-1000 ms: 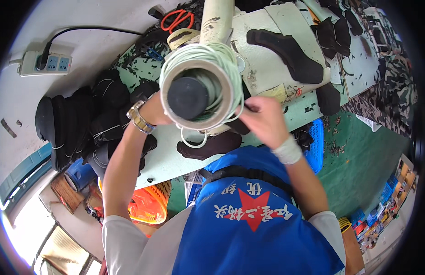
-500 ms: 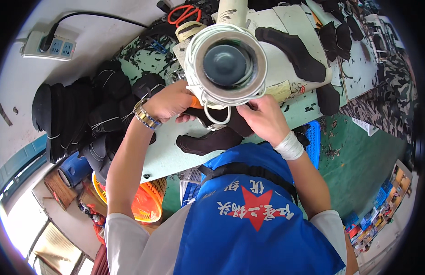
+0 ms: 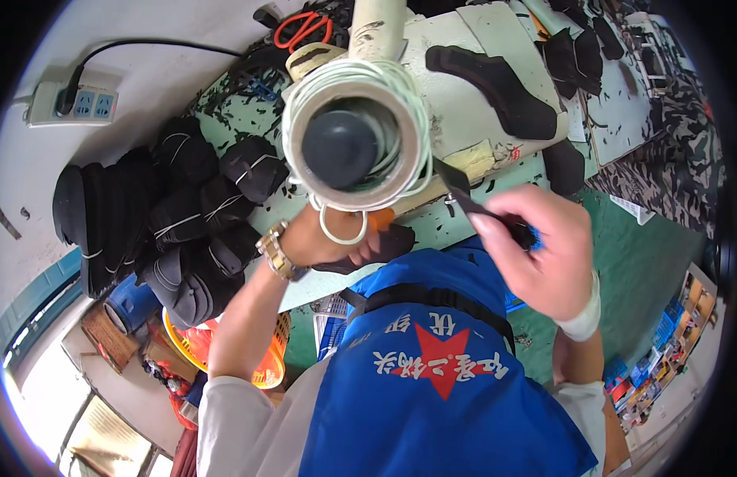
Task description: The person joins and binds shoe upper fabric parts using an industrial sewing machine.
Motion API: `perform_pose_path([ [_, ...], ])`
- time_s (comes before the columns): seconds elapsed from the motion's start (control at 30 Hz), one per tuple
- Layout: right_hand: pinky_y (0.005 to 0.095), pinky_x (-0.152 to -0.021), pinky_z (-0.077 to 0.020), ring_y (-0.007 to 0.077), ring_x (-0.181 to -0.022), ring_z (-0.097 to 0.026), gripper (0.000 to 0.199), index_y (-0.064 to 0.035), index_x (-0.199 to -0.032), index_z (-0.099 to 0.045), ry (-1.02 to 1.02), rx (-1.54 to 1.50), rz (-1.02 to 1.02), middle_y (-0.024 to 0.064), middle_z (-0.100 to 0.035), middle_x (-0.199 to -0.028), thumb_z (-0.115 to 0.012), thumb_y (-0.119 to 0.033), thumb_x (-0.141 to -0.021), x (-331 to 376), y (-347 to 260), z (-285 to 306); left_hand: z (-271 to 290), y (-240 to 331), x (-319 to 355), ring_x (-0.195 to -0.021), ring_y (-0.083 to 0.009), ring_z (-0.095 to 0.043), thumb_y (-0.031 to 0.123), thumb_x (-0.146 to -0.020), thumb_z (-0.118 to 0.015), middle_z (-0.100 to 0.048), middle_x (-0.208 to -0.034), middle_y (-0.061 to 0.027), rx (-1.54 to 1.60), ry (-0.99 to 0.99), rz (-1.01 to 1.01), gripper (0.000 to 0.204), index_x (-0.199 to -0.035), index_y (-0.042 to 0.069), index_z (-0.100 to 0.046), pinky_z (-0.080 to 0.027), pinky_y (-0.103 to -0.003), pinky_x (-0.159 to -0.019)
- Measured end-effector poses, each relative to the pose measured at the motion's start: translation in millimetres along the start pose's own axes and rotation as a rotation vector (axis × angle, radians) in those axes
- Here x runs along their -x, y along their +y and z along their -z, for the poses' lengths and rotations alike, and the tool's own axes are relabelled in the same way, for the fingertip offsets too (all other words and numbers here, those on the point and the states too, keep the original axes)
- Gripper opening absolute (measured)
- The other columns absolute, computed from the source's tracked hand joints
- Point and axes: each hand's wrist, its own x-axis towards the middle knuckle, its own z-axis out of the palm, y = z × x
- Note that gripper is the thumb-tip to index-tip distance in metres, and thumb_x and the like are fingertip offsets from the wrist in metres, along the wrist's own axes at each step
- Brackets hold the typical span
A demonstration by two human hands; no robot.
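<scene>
A big cone of white thread [image 3: 352, 143] with a dark core fills the middle of the view, close to the camera, and hides part of my left hand [image 3: 317, 242]. That hand, with a wristwatch, grips a black fabric piece [image 3: 384, 245] at the green table's [image 3: 305, 290] front edge, under a hanging white thread loop. My right hand [image 3: 543, 254] is raised to the right of it, closed around a thin dark pointed tool [image 3: 464, 199] with a blue bit at the grip. The tool's tip points toward the cream sewing machine [image 3: 464, 119].
Bundles of black pieces tied with white string [image 3: 186, 207] are piled at the left. A black shaped piece [image 3: 496, 87] lies on the machine and red-handled scissors [image 3: 305, 28] behind it. There is a power strip [image 3: 74, 103] at far left and an orange basket [image 3: 265, 358] below the table.
My right hand has left the black piece and lifted to the right, now holding the thin dark tool. My left hand still holds the piece. The view has swung nearer the thread cone.
</scene>
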Motion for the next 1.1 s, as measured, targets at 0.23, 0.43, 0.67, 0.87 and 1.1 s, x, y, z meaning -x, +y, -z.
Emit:
perform_pose_path([
  [0.23, 0.0196, -0.067, -0.0445, 0.0041, -0.075, -0.055, 0.014, -0.0006, -0.092, -0.053, -0.214, -0.885, -0.718, 0.0045, -0.062, -0.081, -0.061, 0.004, -0.082, 66, 1, -9, -68, -14, -9, -0.093, -0.0235, -0.066, 0.026, -0.097, -0.056, -0.067, -0.103, -0.0176, 0.772, -0.127, -0.232, 0.039, -0.12, -0.005, -0.056, -0.052, -0.032, -0.082],
  [0.43, 0.0268, -0.056, -0.0446, 0.0076, -0.063, -0.057, 0.023, 0.0041, -0.095, -0.06, -0.426, -0.516, -0.48, 0.0046, -0.064, -0.071, -0.067, -0.016, -0.085, 38, 30, -54, -57, -23, -8, -0.078, -0.0192, -0.065, 0.014, -0.094, -0.06, -0.067, -0.087, -0.0129, 0.633, 0.313, -0.285, 0.017, -0.097, -0.002, -0.062, -0.053, -0.031, -0.072],
  [0.67, 0.0334, -0.054, -0.0431, 0.0187, -0.055, -0.055, 0.021, 0.0038, -0.077, -0.06, -0.255, -0.347, -0.407, 0.0132, -0.059, -0.064, -0.062, -0.015, -0.085, 9, 54, -94, -38, -6, 9, -0.078, -0.0099, -0.062, 0.004, -0.092, -0.053, -0.066, -0.099, -0.0059, 0.434, 0.51, -0.096, 0.024, -0.113, -0.003, -0.064, -0.054, -0.026, -0.076],
  [0.87, 0.0317, -0.052, -0.0392, 0.015, -0.051, -0.048, 0.028, 0.0051, -0.071, -0.059, -0.2, -0.372, -0.464, 0.01, -0.054, -0.057, -0.063, -0.018, -0.085, -4, 56, -108, -9, -5, -1, -0.073, -0.0179, -0.068, 0.01, -0.088, -0.061, -0.067, -0.087, -0.0126, 0.27, 0.511, 0.065, 0.024, -0.104, -0.008, -0.065, -0.061, -0.031, -0.061],
  [1.1, 0.0301, -0.049, -0.0361, 0.0114, -0.049, -0.043, 0.029, 0.0062, -0.07, -0.061, -0.034, -0.316, -0.446, 0.0078, -0.05, -0.052, -0.066, -0.019, -0.083, -3, 64, -108, -14, -13, -13, -0.068, -0.0196, -0.068, 0.008, -0.087, -0.062, -0.065, -0.076, -0.0109, 0.422, 0.485, -0.159, 0.016, -0.095, -0.006, -0.063, -0.06, -0.032, -0.059],
])
